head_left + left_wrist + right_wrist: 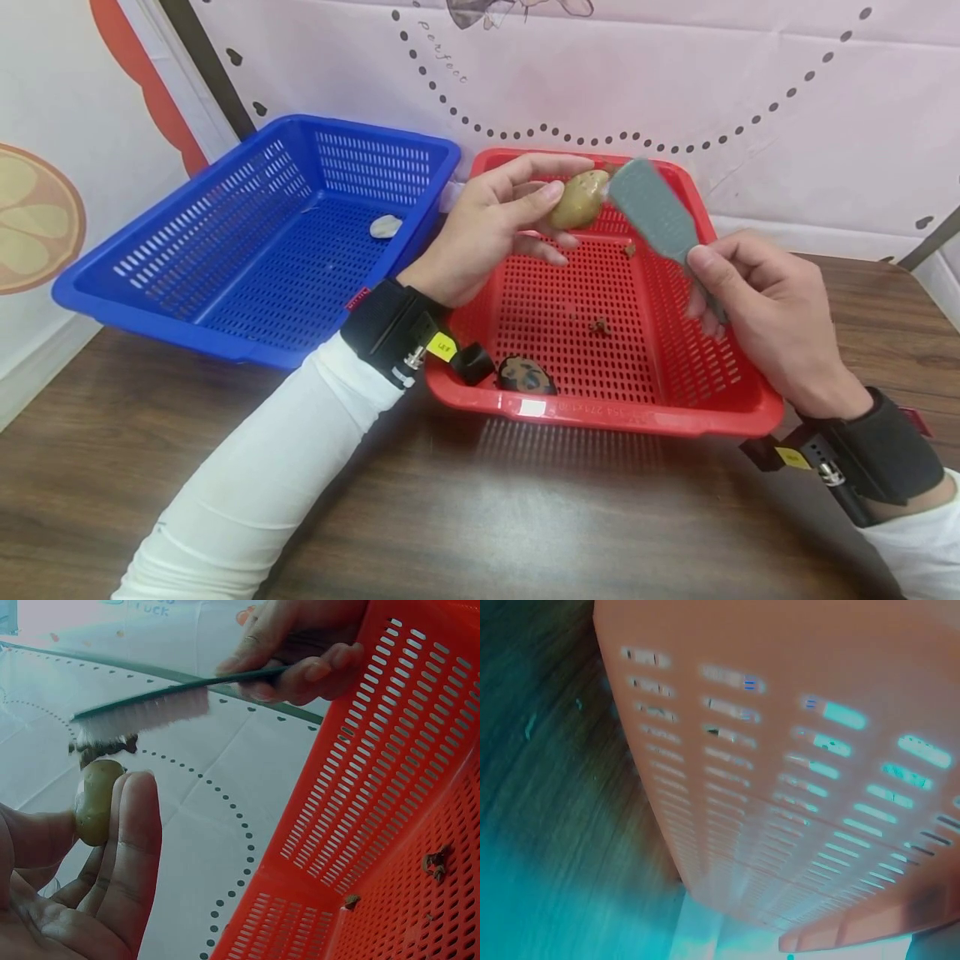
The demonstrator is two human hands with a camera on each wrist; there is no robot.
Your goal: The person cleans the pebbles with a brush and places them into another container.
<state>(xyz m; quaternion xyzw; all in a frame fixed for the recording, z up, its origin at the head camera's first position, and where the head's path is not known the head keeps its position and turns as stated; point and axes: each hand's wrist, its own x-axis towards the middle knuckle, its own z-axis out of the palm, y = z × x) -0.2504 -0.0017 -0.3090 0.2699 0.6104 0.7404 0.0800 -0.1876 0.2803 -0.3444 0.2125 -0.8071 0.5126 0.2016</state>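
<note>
My left hand (483,221) pinches a smooth olive-brown pebble (579,202) between thumb and fingers over the far part of the red basket (600,419). A flat-backed green brush (656,208) is in my right hand (780,312), gripped by its handle. In the left wrist view, its pale bristles (150,716) face down at the pebble's upper end, where brown muddy bits (105,748) show. A dark pebble (525,375) with brown patches lies at the red basket's near left corner. The right wrist view shows only the basket's outer wall, not the hand.
To the left stands a blue basket (180,329) with a whitish pebble (386,226) in it. Brown crumbs (600,327) lie on the red basket's floor. Both baskets sit on a wooden table (480,517), before a printed cloth (675,75).
</note>
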